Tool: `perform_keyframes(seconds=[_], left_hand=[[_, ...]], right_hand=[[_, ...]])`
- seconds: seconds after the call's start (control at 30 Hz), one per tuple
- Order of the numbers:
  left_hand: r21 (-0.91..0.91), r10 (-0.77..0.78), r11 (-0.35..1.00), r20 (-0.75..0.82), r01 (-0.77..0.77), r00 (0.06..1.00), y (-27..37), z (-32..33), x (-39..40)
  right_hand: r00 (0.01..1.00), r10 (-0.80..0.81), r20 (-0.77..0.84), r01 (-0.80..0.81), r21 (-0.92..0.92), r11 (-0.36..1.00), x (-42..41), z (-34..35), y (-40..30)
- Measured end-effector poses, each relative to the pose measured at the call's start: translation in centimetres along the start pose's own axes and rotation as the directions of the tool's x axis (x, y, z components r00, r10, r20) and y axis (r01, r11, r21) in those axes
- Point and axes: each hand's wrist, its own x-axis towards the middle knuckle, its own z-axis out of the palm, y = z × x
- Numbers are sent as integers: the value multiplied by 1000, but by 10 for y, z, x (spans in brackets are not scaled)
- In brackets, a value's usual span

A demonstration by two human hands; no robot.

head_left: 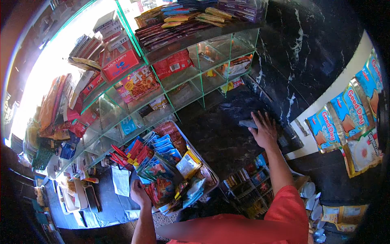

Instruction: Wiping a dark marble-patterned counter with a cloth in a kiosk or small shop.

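My left hand (140, 192) is curled at the near left side of a tray (210, 172) heaped with sachets; its fingertips are hidden behind the packs. Blue, green and red sachets (158, 166) stand in rows there, with a yellow-and-white pack (189, 164) at the right. My right hand (264, 129) lies palm down on a dark marble-patterned counter (213, 137), fingers spread. Under its thumb and forefinger sticks out a grey piece (247, 123) that looks like cloth. Beside my left hand lies a sheet of paper (121, 180) with writing.
Glass-partitioned shelves (186, 88) with packets rise behind the counter. A red candle carton (119, 62) sits upper left. Good Day sachet strips (341, 119) hang at the right. A thin stick (260, 88) leans at the back. A rack of small packs (248, 180) stands below; a white container (73, 195) lies left.
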Motion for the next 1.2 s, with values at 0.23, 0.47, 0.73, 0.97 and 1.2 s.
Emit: perform_keyframes(seconds=[0.23, 0.47, 0.73, 0.97, 1.2], left_hand=[[3, -11, 1000, -44, 11, 999, 25, 6, -6], [151, 59, 987, 28, -63, 998, 43, -8, -6], [95, -13, 995, 37, 10, 999, 30, -6, -3], [-39, 30, 999, -65, -32, 997, 26, 7, -6], [-19, 31, 999, -55, -32, 998, 28, 1, -7]], right_hand=[[924, 304, -232, -291, 86, 953, 75, 52, -32], [932, 14, -361, 97, 289, 952, 92, 26, -44], [873, 225, -433, -83, 323, 943, 97, 50, -41], [790, 451, -416, -277, 414, 867, 147, 71, -65], [922, 314, -226, -227, 341, 912, 122, 41, -55]])
